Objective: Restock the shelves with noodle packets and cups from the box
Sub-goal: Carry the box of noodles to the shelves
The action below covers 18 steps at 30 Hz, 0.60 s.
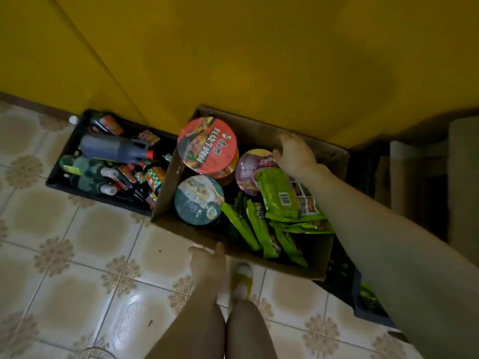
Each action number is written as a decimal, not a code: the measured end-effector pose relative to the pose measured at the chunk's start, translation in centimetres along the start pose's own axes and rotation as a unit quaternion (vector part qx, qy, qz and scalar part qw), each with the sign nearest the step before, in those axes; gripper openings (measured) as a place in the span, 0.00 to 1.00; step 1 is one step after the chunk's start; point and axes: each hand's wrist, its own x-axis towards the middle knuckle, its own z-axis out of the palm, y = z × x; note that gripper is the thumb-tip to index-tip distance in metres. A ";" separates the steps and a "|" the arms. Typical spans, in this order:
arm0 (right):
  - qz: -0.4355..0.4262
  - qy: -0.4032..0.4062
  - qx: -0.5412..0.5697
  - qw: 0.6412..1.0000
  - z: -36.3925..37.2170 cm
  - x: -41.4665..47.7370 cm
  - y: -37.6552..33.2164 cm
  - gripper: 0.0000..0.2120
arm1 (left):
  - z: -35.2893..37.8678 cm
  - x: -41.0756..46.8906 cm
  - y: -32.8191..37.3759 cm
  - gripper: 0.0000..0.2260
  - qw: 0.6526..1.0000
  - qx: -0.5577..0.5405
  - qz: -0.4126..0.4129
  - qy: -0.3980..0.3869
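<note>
We judge the restocking to be near its start: the cardboard box (168, 182) sits on the tiled floor (77, 255) against a yellow wall, and it looks close to full. 3 cup lids show inside: a red cup (207, 142) at the far left corner, which seems to sit on top of another cup, a dark green cup (199, 199) just in front of it, and a purple cup (252, 172) toward the middle. A loose heap of green noodle packets (281, 195) fills the near right part, some lying flat and some standing on edge. No shelf is in view, so we cannot say whether anything has been placed yet; by our reading nearly all the stock is left to move. The right hand (295, 154) reaches in from the right over the packets, its fingers loosely spread and its fingertips at the far rim of the purple cup, close to the box's far wall; it holds nothing that we can see. The left hand (207, 265) rests against the outside of the box's near wall, and blur keeps us from telling whether its fingers hook the rim or only touch it. Just left of the box, a black crate (98, 196) holds bottles and small sauce packs.
</note>
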 end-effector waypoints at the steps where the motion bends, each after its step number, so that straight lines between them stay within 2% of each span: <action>1: -0.001 0.009 -0.007 1.000 0.4 0.5 0.1 0.23 | 0.3 0.5 0.2 0.23 1.000 -0.025 0.010 0.007; 3: -0.006 0.034 -0.021 0.999 1.1 1.7 0.6 0.22 | 1.7 2.7 -0.5 0.24 0.998 -0.057 0.019 0.009; 5: -0.007 0.049 -0.032 0.998 1.7 2.6 0.9 0.21 | 3.8 5.6 -2.3 0.29 0.991 -0.128 -0.007 0.026; 9: 0.002 0.092 -0.056 0.994 2.7 3.8 1.3 0.20 | 5.4 7.0 -3.8 0.18 0.970 -0.227 -0.053 0.066; 14: 0.000 0.143 -0.091 0.986 3.2 4.2 1.0 0.17 | 4.1 5.7 -4.6 0.15 0.966 -0.232 -0.092 0.072; 18: 0.022 0.129 -0.085 0.988 4.3 3.6 0.8 0.13 | 3.5 5.0 -5.7 0.14 0.960 -0.239 -0.121 0.081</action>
